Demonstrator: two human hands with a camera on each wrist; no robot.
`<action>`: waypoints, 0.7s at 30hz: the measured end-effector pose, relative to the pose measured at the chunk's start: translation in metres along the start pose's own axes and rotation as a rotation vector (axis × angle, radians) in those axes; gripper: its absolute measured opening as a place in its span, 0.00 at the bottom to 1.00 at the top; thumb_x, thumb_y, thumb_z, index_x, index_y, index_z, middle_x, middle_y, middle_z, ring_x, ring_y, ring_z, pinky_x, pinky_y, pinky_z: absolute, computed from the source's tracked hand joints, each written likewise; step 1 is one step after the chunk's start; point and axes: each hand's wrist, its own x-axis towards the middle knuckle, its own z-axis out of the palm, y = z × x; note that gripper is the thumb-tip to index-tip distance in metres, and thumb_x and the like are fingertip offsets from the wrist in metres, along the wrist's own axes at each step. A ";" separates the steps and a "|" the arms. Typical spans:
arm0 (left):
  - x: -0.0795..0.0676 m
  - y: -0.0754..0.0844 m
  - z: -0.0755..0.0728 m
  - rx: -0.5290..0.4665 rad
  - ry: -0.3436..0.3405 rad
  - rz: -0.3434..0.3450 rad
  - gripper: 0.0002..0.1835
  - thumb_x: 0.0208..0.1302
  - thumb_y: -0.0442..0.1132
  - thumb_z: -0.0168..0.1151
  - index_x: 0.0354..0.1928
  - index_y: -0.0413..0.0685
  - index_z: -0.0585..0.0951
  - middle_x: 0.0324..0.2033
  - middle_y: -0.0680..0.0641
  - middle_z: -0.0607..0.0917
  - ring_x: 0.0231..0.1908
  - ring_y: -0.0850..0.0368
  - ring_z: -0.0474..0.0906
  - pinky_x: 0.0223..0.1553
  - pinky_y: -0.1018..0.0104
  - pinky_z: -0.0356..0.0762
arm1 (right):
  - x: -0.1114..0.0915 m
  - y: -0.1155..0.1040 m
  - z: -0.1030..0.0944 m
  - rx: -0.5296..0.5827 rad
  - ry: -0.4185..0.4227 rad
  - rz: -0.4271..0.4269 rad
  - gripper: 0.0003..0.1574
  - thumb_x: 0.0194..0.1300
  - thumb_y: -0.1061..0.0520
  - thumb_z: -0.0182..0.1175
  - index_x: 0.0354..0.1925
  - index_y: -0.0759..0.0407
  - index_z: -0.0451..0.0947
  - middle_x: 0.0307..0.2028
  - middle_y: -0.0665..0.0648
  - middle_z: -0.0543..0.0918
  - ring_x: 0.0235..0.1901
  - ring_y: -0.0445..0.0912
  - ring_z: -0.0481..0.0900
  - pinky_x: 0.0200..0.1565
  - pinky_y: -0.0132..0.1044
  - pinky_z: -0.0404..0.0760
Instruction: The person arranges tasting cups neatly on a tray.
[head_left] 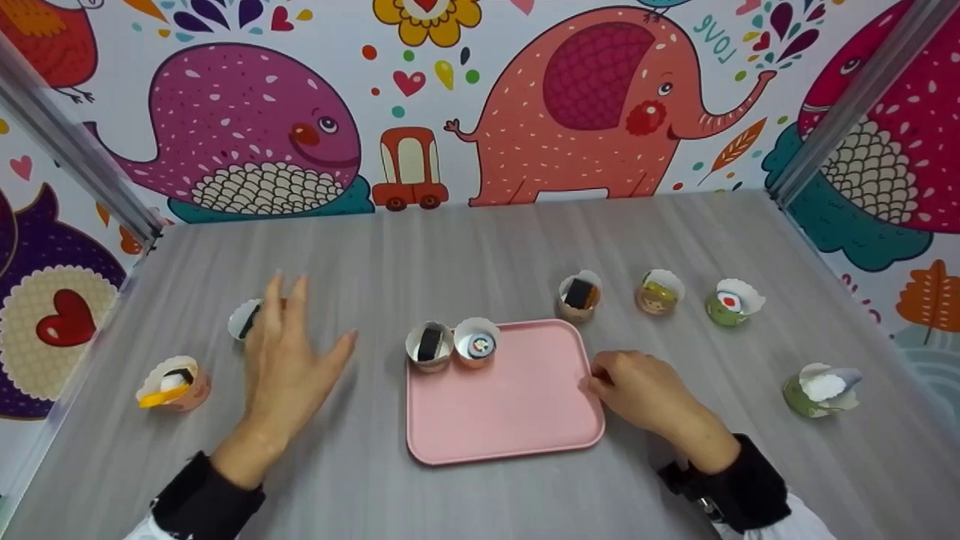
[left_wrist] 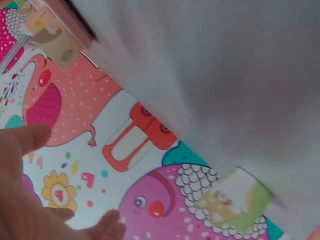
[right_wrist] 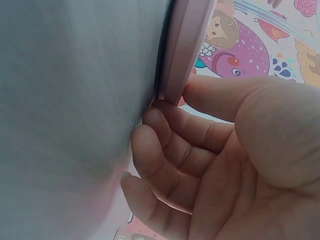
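tray (head_left: 510, 412), pink and rectangular with rounded corners, lies flat on the grey tabletop (head_left: 480, 262) in front of the person. the right hand (head_left: 652, 394) pinches its right edge, thumb against the rim and the other fingers curled, the index fingertip at the underside. the left hand (head_left: 285, 371) is out to the left of the tray, its fingers stretched long and its thumb spread wide from them; seen from the head it hides part of a paper cup (head_left: 237, 324) with a dark piece inside, and the left wrist view shows a gap between the fingers and a cup with green and cream printing. nearer the person, farther left, stands a pink cup (head_left: 196, 394) with a black, white and orange filling. at the tray's far left corner two cups stand side by side, a black-banded cup (head_left: 431, 366) and a cup with a round roll (head_left: 475, 361). just beyond the far edge stands a brown cup (head_left: 574, 311), then a tan cup (head_left: 658, 304) and a green cup (head_left: 726, 313) farther right. nearer, beyond the right hand, is a green cup with a white filling (head_left: 801, 399). printed animals cover the wall (head_left: 510, 97) behind.
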 end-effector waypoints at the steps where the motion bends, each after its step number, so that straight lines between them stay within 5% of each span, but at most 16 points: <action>1: 0.001 -0.004 -0.002 0.011 -0.006 -0.026 0.50 0.55 0.41 0.81 0.76 0.34 0.65 0.77 0.29 0.58 0.68 0.25 0.64 0.64 0.26 0.58 | 0.000 0.000 0.000 0.000 0.000 0.001 0.13 0.69 0.55 0.70 0.27 0.51 0.79 0.21 0.45 0.73 0.24 0.40 0.70 0.28 0.41 0.69; 13: 0.027 -0.062 -0.021 0.057 -0.248 -0.391 0.68 0.56 0.59 0.78 0.82 0.35 0.43 0.80 0.27 0.36 0.76 0.21 0.42 0.69 0.23 0.47 | 0.001 0.000 0.000 0.012 -0.015 -0.011 0.11 0.69 0.56 0.69 0.28 0.52 0.80 0.21 0.46 0.73 0.24 0.41 0.70 0.28 0.41 0.70; 21: 0.041 -0.079 -0.022 0.011 -0.399 -0.527 0.70 0.58 0.57 0.78 0.81 0.30 0.37 0.77 0.20 0.38 0.75 0.19 0.42 0.70 0.25 0.48 | 0.001 0.001 0.000 0.002 -0.006 -0.012 0.11 0.69 0.57 0.69 0.28 0.53 0.80 0.21 0.45 0.72 0.23 0.41 0.69 0.28 0.40 0.69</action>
